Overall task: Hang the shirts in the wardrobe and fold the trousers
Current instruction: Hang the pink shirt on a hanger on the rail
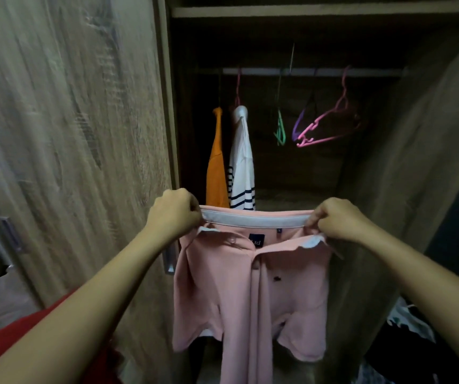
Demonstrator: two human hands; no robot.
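Pink polo shirt (250,295) held up before open wardrobe (389,189), front facing viewer, body hanging down. Left hand (174,214) clenched, gripping collar (256,219) at left end; right hand (339,219) pinching collar at right end, fingertips curled over white band. Collar stretched taut between fists. Inside, on rail (305,72): orange shirt (216,167), white striped shirt (241,162) at left; green hanger (280,128), purple hanger (299,123), pink hanger (330,126) empty at right.

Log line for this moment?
left hand and right hand pinch pink polo shirt collar | not yet hung | orange shirt, white striped shirt hung | pink plastic hanger free
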